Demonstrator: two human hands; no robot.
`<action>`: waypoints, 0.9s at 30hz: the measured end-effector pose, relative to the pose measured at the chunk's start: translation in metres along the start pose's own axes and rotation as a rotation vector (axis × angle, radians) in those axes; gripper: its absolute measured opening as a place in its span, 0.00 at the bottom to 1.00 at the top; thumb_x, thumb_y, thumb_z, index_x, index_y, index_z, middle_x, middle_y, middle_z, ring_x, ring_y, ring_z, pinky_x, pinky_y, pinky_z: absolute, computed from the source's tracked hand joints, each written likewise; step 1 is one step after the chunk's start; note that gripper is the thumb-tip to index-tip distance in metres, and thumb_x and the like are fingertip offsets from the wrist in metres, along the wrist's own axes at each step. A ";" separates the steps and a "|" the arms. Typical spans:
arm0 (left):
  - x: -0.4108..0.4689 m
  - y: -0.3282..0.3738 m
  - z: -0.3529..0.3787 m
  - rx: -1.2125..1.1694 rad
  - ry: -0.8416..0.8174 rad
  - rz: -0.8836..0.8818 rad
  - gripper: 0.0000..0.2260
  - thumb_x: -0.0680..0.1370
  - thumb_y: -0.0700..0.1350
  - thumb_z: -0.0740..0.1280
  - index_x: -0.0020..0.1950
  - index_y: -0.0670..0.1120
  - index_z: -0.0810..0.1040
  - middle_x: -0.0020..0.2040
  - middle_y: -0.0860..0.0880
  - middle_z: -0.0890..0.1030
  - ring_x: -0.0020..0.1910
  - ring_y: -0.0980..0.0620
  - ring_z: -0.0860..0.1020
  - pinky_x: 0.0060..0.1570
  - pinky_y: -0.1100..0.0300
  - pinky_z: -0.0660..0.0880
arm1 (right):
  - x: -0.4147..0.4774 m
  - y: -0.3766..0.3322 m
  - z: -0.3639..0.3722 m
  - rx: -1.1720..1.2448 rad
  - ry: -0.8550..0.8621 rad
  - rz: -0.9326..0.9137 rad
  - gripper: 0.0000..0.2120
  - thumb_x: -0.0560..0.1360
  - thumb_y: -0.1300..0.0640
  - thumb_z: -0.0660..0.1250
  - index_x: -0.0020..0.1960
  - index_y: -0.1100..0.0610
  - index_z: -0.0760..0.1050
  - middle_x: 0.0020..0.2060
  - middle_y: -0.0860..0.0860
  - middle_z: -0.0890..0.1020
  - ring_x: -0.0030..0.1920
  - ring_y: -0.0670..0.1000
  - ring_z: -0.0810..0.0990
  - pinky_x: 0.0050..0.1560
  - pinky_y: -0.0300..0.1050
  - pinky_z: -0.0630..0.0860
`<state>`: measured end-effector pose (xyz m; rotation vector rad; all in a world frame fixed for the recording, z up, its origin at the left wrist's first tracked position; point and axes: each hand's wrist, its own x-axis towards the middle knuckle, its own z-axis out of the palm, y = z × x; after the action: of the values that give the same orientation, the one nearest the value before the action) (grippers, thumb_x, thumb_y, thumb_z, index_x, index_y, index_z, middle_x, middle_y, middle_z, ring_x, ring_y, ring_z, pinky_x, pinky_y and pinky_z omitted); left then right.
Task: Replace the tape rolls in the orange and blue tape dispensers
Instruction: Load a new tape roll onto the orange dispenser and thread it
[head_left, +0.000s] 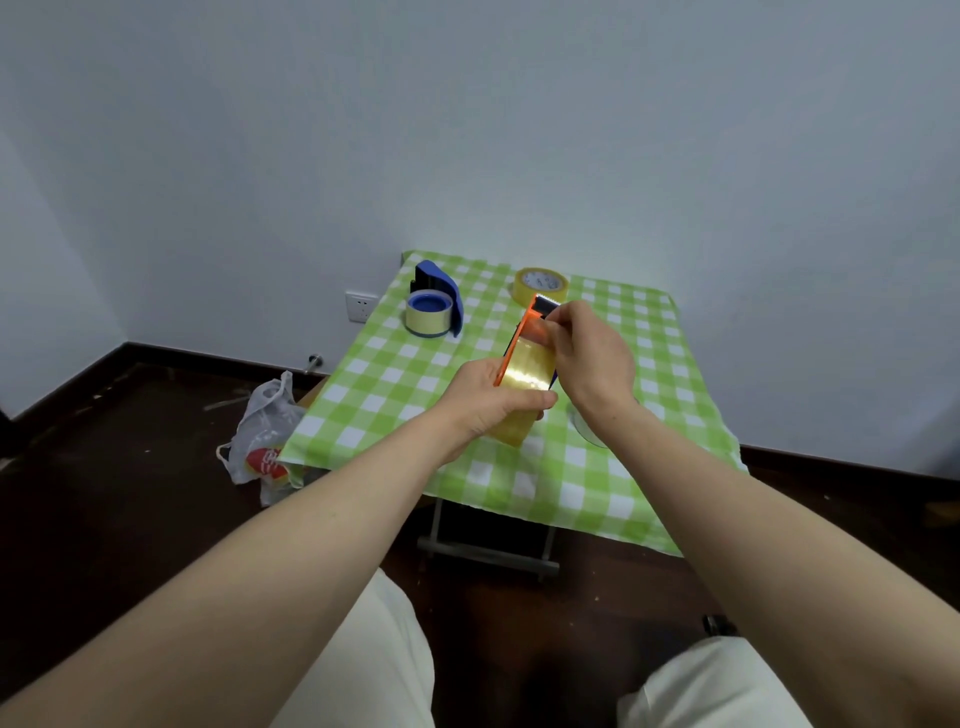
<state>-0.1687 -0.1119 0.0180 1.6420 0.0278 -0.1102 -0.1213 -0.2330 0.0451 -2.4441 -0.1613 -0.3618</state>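
My left hand (488, 400) grips the orange tape dispenser (527, 325) with a yellowish clear tape roll (524, 387) mounted in it, held above the middle of the table. My right hand (592, 353) pinches the tape's end near the dispenser's black cutter head. The blue tape dispenser (439, 283) lies at the table's back left with a tape roll (428, 314) seated on its blue hub. A spare yellowish tape roll (540, 285) lies flat at the back centre.
The small folding table carries a green-and-white checked cloth (395, 374). A clear object (584, 426) lies on it under my right wrist. A white plastic bag (265, 436) sits on the dark floor left of the table. A wall socket (361, 305) is behind.
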 end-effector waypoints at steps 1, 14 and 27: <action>0.000 0.001 0.000 -0.006 -0.004 0.001 0.16 0.69 0.40 0.76 0.54 0.39 0.80 0.43 0.44 0.83 0.39 0.51 0.82 0.36 0.60 0.78 | 0.000 -0.001 -0.001 0.000 0.013 0.002 0.09 0.80 0.52 0.56 0.54 0.52 0.73 0.47 0.50 0.82 0.48 0.55 0.79 0.44 0.48 0.72; -0.007 0.000 -0.006 -0.124 -0.002 0.001 0.07 0.72 0.45 0.74 0.45 0.43 0.80 0.37 0.44 0.83 0.32 0.50 0.80 0.39 0.58 0.79 | 0.002 -0.001 -0.004 0.130 -0.009 0.010 0.05 0.77 0.52 0.62 0.48 0.50 0.76 0.46 0.49 0.83 0.49 0.52 0.80 0.48 0.50 0.75; -0.004 -0.003 -0.011 -0.083 0.128 -0.039 0.18 0.71 0.53 0.73 0.43 0.37 0.81 0.31 0.43 0.82 0.26 0.50 0.77 0.31 0.58 0.77 | 0.017 -0.004 -0.011 0.254 -0.005 0.001 0.03 0.76 0.56 0.61 0.45 0.54 0.72 0.35 0.52 0.83 0.39 0.56 0.83 0.45 0.58 0.80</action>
<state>-0.1721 -0.1004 0.0157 1.5640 0.1608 -0.0329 -0.1084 -0.2361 0.0611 -2.1947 -0.1956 -0.3145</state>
